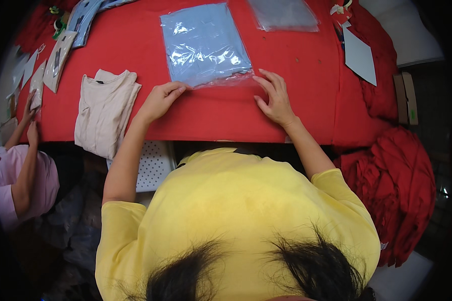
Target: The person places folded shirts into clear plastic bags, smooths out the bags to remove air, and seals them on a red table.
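A folded light-blue garment lies flat inside a clear plastic bag on the red-covered table. The bag's near edge is crinkled and faces me. My left hand is closed at the bag's near left corner, pinching the plastic between thumb and fingers. At the near right corner is my right hand, its fingers curved and apart, the index fingertip at or just beside the plastic. To the left of my left hand rests a folded beige garment, hanging partly over the table's front edge.
Several flat clear bags lie at the far right, and a white card is nearer the right side. Red cloth is heaped beside me. At far left, a person in pink handles a bagged beige garment.
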`<state>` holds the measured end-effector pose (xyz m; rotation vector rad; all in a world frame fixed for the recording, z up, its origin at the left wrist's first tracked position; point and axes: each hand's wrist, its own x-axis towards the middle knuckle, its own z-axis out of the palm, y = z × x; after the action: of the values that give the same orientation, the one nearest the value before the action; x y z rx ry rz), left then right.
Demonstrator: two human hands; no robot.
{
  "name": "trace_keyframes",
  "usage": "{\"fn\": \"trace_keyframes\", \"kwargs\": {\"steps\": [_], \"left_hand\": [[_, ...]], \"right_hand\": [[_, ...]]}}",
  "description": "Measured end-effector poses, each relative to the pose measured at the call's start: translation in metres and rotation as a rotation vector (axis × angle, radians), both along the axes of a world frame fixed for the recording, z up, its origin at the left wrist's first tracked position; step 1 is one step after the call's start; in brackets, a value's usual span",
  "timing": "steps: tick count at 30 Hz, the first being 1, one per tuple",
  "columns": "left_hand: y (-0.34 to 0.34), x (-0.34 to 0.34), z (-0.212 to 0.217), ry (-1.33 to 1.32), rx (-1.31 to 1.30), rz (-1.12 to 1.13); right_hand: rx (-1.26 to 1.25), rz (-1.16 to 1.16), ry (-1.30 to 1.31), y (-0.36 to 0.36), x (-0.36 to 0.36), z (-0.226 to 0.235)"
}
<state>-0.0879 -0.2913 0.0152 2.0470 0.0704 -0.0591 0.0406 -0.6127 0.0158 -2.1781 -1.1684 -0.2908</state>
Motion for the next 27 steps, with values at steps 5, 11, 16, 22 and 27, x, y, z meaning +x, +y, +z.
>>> {"fn": "trace_keyframes", "kwargs": {"steps": [5, 11, 16, 22, 27], "left_hand": [[0.012, 0.001, 0.002, 0.099, -0.152, -0.043], [0.018, 0.022, 0.01, -0.01, -0.305, 0.178], [0.011, 0.036, -0.01, -0.041, -0.509, 0.354], [0.007, 0.041, -0.017, -0.023, -0.49, 0.48], [-0.003, 0.047, 0.001, 0.145, -0.142, 0.526]], "right_hand": [[0.333, 0.164, 0.729, 0.029, 0.041, 0.01], [0.393, -0.063, 0.971, 0.071, 0.08, 0.004], [0.293, -0.223, 0.767, 0.085, 0.077, 0.0], [0.158, -0.321, 0.743, 0.095, 0.076, 0.014], [-0.11, -0.313, 0.397, 0.098, 0.092, 0.001]]}}
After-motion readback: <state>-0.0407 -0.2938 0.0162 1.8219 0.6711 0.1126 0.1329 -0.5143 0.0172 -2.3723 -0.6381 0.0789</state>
